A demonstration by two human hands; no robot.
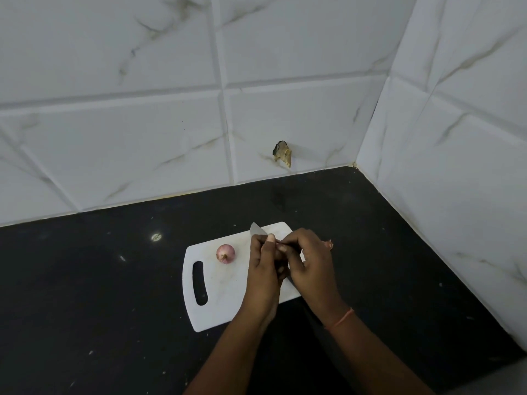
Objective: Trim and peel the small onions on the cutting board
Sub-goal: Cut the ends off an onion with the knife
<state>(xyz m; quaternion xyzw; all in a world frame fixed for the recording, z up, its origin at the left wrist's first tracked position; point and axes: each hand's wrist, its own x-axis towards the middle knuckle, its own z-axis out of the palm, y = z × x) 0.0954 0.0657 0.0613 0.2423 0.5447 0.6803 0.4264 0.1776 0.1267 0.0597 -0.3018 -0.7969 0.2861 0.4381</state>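
A white cutting board [216,283] with a handle slot lies on the black counter. One small pink onion [225,253] sits unpeeled on its far left part. Both hands meet over the board's right side. My left hand [263,270] has its fingers curled round a small onion [281,247], almost all of it hidden. My right hand [312,262] grips a knife, whose grey blade tip [255,229] sticks out up and to the left past the left thumb. Fingers cover the knife's handle and the cut itself.
A pinkish scrap [329,245] lies just right of the board, beside my right hand. The black counter [114,280] runs into a corner of white marble-look tiles at the back and right. A chipped hole [283,154] marks the back wall.
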